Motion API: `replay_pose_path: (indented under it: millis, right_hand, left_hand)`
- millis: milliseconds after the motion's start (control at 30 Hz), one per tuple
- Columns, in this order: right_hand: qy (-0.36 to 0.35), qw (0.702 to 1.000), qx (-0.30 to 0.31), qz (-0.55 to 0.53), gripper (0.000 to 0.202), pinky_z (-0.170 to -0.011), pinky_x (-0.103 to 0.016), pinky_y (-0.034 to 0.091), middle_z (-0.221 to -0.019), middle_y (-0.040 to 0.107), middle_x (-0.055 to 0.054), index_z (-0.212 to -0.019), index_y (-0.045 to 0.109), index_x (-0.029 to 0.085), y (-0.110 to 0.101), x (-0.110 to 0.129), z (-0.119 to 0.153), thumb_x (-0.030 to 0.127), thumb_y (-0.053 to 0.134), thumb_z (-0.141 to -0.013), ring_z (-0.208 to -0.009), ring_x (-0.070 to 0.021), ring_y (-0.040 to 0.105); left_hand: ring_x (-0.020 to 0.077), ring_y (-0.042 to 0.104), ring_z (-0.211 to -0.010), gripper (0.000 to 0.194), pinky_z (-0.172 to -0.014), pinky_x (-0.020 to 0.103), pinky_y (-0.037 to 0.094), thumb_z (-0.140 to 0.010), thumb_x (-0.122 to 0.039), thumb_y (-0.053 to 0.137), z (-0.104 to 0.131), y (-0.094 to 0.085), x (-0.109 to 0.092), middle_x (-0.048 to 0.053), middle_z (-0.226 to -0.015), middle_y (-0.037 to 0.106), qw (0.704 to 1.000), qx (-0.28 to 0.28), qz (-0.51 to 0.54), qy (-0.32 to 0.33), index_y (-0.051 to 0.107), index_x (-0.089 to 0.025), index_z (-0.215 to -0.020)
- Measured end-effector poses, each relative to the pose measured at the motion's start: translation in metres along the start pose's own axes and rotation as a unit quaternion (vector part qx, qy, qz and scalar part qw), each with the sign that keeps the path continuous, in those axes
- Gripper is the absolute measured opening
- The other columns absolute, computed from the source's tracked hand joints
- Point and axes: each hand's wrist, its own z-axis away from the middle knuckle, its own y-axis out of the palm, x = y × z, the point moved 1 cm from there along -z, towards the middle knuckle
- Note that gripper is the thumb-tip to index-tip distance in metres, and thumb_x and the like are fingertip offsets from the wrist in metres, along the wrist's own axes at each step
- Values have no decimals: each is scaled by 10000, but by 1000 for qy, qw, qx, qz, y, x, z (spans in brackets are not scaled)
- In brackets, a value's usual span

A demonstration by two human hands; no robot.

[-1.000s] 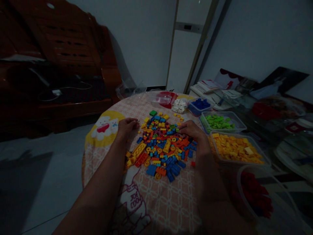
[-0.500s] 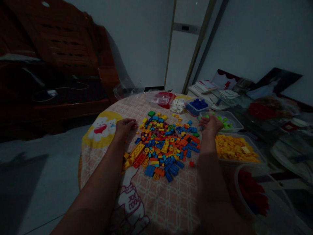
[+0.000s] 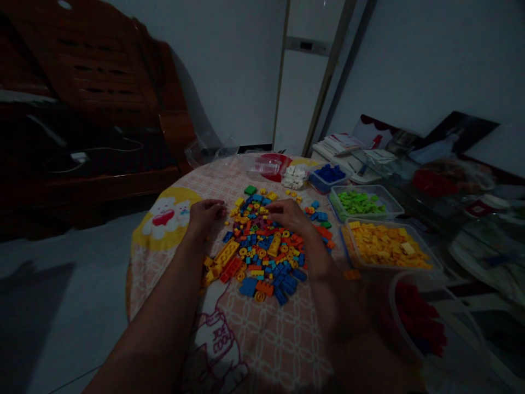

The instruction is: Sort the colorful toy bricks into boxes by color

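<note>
A mixed pile of toy building bricks (image 3: 256, 254), mostly blue, yellow and orange, lies on the round table. My right hand (image 3: 290, 215) is over the far part of this pile, its fingers stretched down among the bricks and somewhat apart; I see nothing held in it. To the left of the pile, my left hand (image 3: 204, 215) stays low over the cloth, fingers curled together with the tips toward the bricks. Whatever may be between those fingertips is too small and dark to make out. A long yellow brick (image 3: 227, 253) lies at the pile's left edge.
Along the right side stand tubs of green bricks (image 3: 359, 203), yellow bricks (image 3: 388, 245) and red bricks (image 3: 418, 320). Farther back are a blue-brick tub (image 3: 329, 173) and a heap of white bricks (image 3: 294, 178). Clear plastic packaging (image 3: 260, 163) lies at the far edge.
My right hand has moved left from over the green-brick tub to the pile. My left hand has hardly moved. The whole view has shifted slightly.
</note>
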Motion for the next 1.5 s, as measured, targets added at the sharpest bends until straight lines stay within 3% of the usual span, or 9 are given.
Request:
replay_pose_path:
  millis: [100, 200, 400, 600, 933, 1133, 1300, 1367, 1500]
  right_hand:
    - [-81, 987, 110, 84, 258, -861, -287, 504, -962, 780, -27, -991, 814, 202, 26, 8, -1, 105, 755, -759, -925, -194, 694]
    - [-118, 968, 162, 150, 305, -891, -283, 490, -1011, 784, -34, -966, 816, 210, 39, 7, -3, 26, 749, -733, -968, -198, 690]
    - [-70, 974, 53, 211, 281, -970, -300, 493, -1060, 786, -56, -884, 820, 202, 10, -16, -4, 1, 703, -727, -1057, -225, 693]
    - [38, 970, -33, 238, 318, -1020, -296, 491, -1157, 782, -92, -1072, 809, 164, -32, -35, 4, 52, 660, -815, -1126, -226, 702]
    - [103, 953, -107, 264, 348, -975, -302, 516, -1139, 780, -141, -1110, 802, 129, -54, -18, 15, 91, 590, -837, -1070, -234, 721]
    - [126, 949, 65, 281, 214, -671, -218, 475, -756, 768, -65, -884, 826, 121, -51, 17, 25, 111, 637, -782, -725, -166, 696]
    - [159, 898, 200, 359, 153, -612, -219, 430, -820, 774, -90, -890, 807, 117, -27, 28, 24, 146, 723, -765, -751, -176, 695]
    - [158, 895, 181, 375, 170, -655, -223, 447, -925, 785, -115, -939, 801, 122, -19, 23, 19, 180, 724, -799, -837, -192, 710]
    - [141, 907, 29, 395, 237, -771, -240, 470, -1062, 774, -154, -971, 793, 136, -23, 7, 10, 261, 599, -923, -996, -215, 706]
  left_hand:
    - [129, 652, -590, 123, -603, 230, 551, -657, -125, 672, 1, 0, -1, 55, -672, 703, 1000, 5, 0, 5, 708, -151, -772]
    - [124, 646, -587, 116, -607, 226, 548, -663, -111, 669, 2, 0, -3, 53, -667, 698, 1000, 4, 1, 0, 703, -149, -767]
    - [117, 638, -568, 102, -603, 219, 539, -659, -112, 684, 3, 1, -4, 47, -651, 688, 1000, -2, 4, -4, 694, -142, -756]
    - [113, 634, -549, 99, -577, 210, 532, -649, -113, 669, -1, 2, 0, 43, -631, 686, 1000, -5, 18, -1, 687, -145, -740]
    - [120, 648, -563, 111, -591, 217, 539, -665, -103, 654, 1, 1, -1, 50, -634, 691, 1000, -2, 15, -1, 698, -142, -759]
    - [117, 637, -554, 118, -589, 221, 538, -649, -110, 657, -1, 1, 1, 43, -631, 690, 1000, 1, 17, 3, 696, -143, -755]
    - [122, 643, -563, 117, -602, 228, 547, -655, -105, 632, -1, 1, 1, 47, -623, 688, 1000, -1, 20, 2, 694, -141, -748]
    - [124, 642, -564, 117, -596, 230, 548, -655, -112, 632, -1, 1, 1, 46, -625, 689, 1000, -1, 19, 5, 696, -142, -750]
    - [123, 633, -556, 119, -585, 233, 548, -644, -127, 653, -1, 0, 1, 44, -631, 689, 1000, 2, 12, 6, 700, -144, -752]
